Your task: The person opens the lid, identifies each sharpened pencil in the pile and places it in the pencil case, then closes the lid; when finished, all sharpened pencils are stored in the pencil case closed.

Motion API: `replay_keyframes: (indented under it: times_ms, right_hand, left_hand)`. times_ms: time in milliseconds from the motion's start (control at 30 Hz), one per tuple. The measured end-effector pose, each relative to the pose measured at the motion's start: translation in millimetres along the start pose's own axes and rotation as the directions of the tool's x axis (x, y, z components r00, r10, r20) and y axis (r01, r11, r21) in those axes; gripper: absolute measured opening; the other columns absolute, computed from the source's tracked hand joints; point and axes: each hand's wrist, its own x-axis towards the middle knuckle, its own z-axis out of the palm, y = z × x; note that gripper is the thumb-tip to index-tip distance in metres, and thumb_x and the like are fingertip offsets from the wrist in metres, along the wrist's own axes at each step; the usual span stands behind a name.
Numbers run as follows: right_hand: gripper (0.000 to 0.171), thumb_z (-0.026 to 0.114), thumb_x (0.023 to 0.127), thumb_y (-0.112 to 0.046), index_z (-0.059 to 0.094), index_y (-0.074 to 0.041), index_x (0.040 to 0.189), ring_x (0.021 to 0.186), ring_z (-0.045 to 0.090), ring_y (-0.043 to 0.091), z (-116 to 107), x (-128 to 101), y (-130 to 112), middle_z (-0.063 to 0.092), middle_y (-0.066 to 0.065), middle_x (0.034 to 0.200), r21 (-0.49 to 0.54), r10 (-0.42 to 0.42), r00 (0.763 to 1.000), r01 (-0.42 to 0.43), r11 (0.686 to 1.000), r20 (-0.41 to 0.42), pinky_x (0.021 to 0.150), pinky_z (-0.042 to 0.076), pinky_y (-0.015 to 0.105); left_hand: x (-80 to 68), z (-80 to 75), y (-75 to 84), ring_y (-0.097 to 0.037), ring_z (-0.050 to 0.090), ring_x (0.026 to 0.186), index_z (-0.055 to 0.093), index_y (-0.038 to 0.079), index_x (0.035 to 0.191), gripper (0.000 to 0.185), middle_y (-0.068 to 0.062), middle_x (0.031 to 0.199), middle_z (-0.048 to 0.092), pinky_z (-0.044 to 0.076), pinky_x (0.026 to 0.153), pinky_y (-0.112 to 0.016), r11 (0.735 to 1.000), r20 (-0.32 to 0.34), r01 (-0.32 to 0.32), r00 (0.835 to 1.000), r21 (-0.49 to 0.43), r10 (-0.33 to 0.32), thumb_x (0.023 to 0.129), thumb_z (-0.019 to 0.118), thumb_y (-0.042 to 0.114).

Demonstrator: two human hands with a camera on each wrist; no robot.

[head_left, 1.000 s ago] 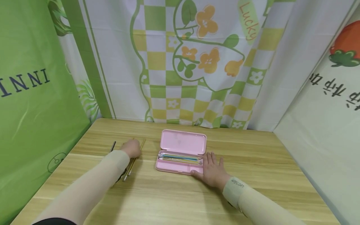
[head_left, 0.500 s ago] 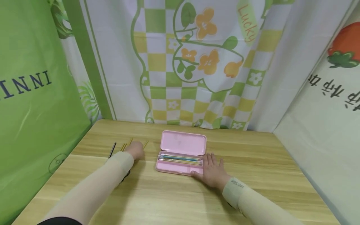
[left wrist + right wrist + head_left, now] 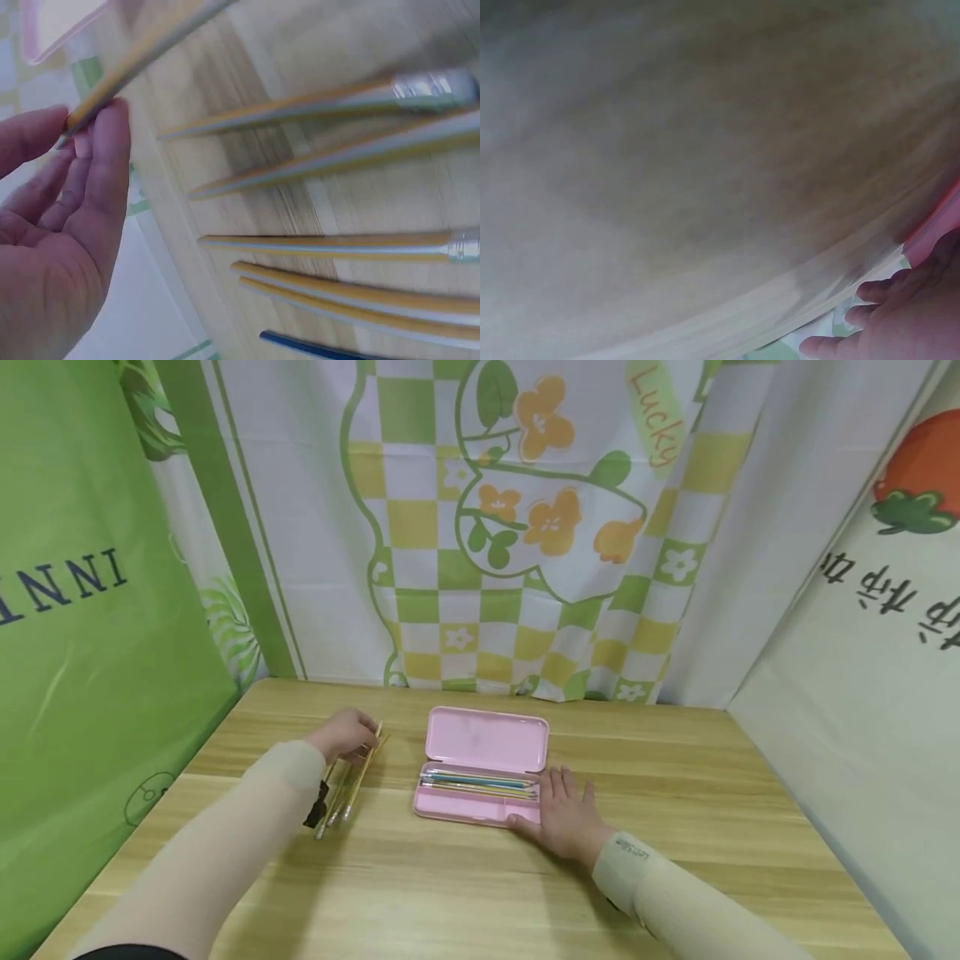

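Observation:
My left hand (image 3: 347,735) pinches a yellow-striped pencil (image 3: 142,58) near its pointed end, between thumb and fingertips. The pencil is raised off the table, as the left wrist view shows. Below it lie several more striped pencils (image 3: 322,247) side by side, and a dark blue one (image 3: 300,343) at the end of the row. An open pink pencil case (image 3: 487,739) lies to the right, its lid tipped back. Several pencils (image 3: 480,783) rest in its rear compartment. Flat, with fingers spread, my right hand (image 3: 567,818) touches the case's right end.
Everything lies on a wooden table (image 3: 465,893). A patterned curtain (image 3: 525,635) hangs behind its far edge. On the left stands a green cloth (image 3: 97,693), on the right a white one (image 3: 847,718). The case's front compartment (image 3: 461,804) has a small divider.
My left hand has shifted toward the far left and turned, now lifting a pencil by its tip from the row. The right hand and the case have stayed in place.

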Motion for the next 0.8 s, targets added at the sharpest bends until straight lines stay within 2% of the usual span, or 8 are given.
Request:
replay_keyframes:
  times_ms: [67, 133, 233, 333, 467, 567, 667, 800]
  right_hand:
    - [0.115, 0.035, 0.094, -0.082, 0.019, 0.012, 0.158, 0.152, 0.014, 0.050, -1, 0, 0, 0.020, 0.034, 0.163, 0.007, 0.003, 1.000, -0.003, 1.000, 0.008, 0.116, 0.005, 0.075]
    - [0.115, 0.036, 0.093, -0.082, 0.020, 0.012, 0.157, 0.152, 0.014, 0.050, -1, 0, 0, 0.019, 0.034, 0.163, 0.014, 0.005, 1.000, -0.005, 1.000, 0.013, 0.115, 0.004, 0.075]
    - [0.116, 0.036, 0.093, -0.083, 0.018, 0.011, 0.158, 0.152, 0.013, 0.049, 0, 1, 1, 0.018, 0.033, 0.164, -0.001, 0.016, 1.000, -0.016, 1.000, 0.024, 0.116, 0.004, 0.074]
    - [0.116, 0.034, 0.092, -0.084, 0.017, 0.010, 0.159, 0.153, 0.013, 0.048, 2, 3, 2, 0.018, 0.032, 0.164, -0.013, 0.020, 1.000, -0.020, 1.000, 0.016, 0.116, 0.005, 0.074]
    - [0.113, 0.037, 0.094, -0.081, 0.020, 0.010, 0.158, 0.152, 0.016, 0.049, 2, 2, 2, 0.021, 0.033, 0.163, -0.005, 0.016, 1.000, -0.016, 1.000, 0.000, 0.115, 0.007, 0.076]
    - [0.110, 0.039, 0.095, -0.079, 0.021, 0.010, 0.158, 0.152, 0.016, 0.048, 0, 0, 1, 0.021, 0.032, 0.163, -0.007, 0.018, 1.000, -0.018, 1.000, 0.004, 0.115, 0.008, 0.076]
    - [0.108, 0.041, 0.096, -0.077, 0.021, 0.010, 0.158, 0.152, 0.015, 0.048, -1, 0, -1, 0.021, 0.032, 0.163, -0.004, 0.022, 1.000, -0.022, 1.000, 0.013, 0.115, 0.007, 0.075]
    - [0.107, 0.043, 0.096, -0.076, 0.022, 0.009, 0.158, 0.152, 0.015, 0.049, -5, -2, -4, 0.021, 0.033, 0.163, 0.008, 0.021, 1.000, -0.021, 1.000, 0.016, 0.116, 0.007, 0.075]
  left_hand:
    - [-1.3, -1.1, 3.5, -0.022, 0.069, 0.081, 0.047, -0.014, 0.136, 0.039, -0.020, 0.100, 0.066, 0.061, 0.066, -0.031, 0.995, 0.019, 0.007, 1.000, -0.102, -0.005, 0.099, 0.053, -0.002]
    - [-1.2, -0.9, 5.6, -0.024, 0.071, 0.085, 0.040, -0.010, 0.144, 0.044, -0.023, 0.103, 0.066, 0.062, 0.067, -0.033, 0.989, 0.031, 0.002, 1.000, -0.149, 0.002, 0.103, 0.049, 0.001]
    - [2.1, 0.1, 7.1, -0.023, 0.070, 0.085, 0.038, -0.007, 0.146, 0.043, -0.021, 0.100, 0.066, 0.061, 0.065, -0.033, 0.979, 0.020, -0.016, 1.000, -0.201, 0.021, 0.105, 0.046, 0.002]
    - [7.7, 1.3, 9.1, -0.023, 0.067, 0.087, 0.036, -0.007, 0.150, 0.047, -0.024, 0.109, 0.063, 0.061, 0.068, -0.032, 0.971, 0.007, -0.036, 0.999, -0.237, 0.039, 0.105, 0.049, 0.000]
    - [12.3, 2.7, 14.9, -0.026, 0.061, 0.100, 0.029, -0.010, 0.154, 0.056, -0.031, 0.132, 0.050, 0.060, 0.083, -0.036, 0.969, 0.014, -0.048, 0.998, -0.242, 0.053, 0.103, 0.052, -0.003]
    - [13.7, 4.3, 20.8, -0.031, 0.058, 0.110, 0.031, -0.016, 0.151, 0.053, -0.034, 0.142, 0.044, 0.056, 0.095, -0.039, 0.968, 0.018, -0.056, 0.998, -0.244, 0.062, 0.104, 0.051, -0.002]
    - [15.0, 6.5, 26.3, -0.024, 0.062, 0.104, 0.034, -0.020, 0.145, 0.048, -0.031, 0.135, 0.052, 0.055, 0.096, -0.035, 0.957, 0.001, -0.074, 0.997, -0.280, 0.077, 0.105, 0.051, -0.001]
    - [15.8, 8.9, 33.1, -0.011, 0.064, 0.082, 0.035, -0.017, 0.146, 0.047, -0.014, 0.107, 0.063, 0.059, 0.085, -0.031, 0.933, -0.020, -0.106, 0.994, -0.345, 0.106, 0.105, 0.051, -0.001]
